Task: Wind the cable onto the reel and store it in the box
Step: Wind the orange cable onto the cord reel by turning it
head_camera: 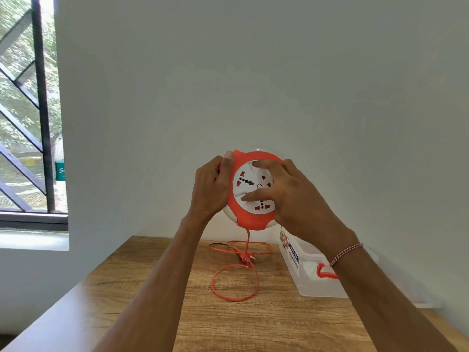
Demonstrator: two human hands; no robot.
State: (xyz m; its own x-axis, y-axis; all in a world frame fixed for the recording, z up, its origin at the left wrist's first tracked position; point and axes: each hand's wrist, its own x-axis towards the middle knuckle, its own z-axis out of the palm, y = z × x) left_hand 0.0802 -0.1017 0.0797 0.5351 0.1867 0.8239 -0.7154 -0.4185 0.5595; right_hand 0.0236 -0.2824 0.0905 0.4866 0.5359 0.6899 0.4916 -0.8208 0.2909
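Above the far edge of the wooden table (152, 288), the extension reel (251, 221) is held upright: left hand (210, 189) curled round its rim, right hand (291, 196) spread on the socket face. Its limp cable (247, 242) trails onto the tabletop. Probably light, rigid plastic; the rim suits gripping.

head view; faces forward, slightly down; near hands (253, 194)

A wooden table (253, 326) bears loose loops of orange cable (233, 299) and a clear plastic box (304, 280).
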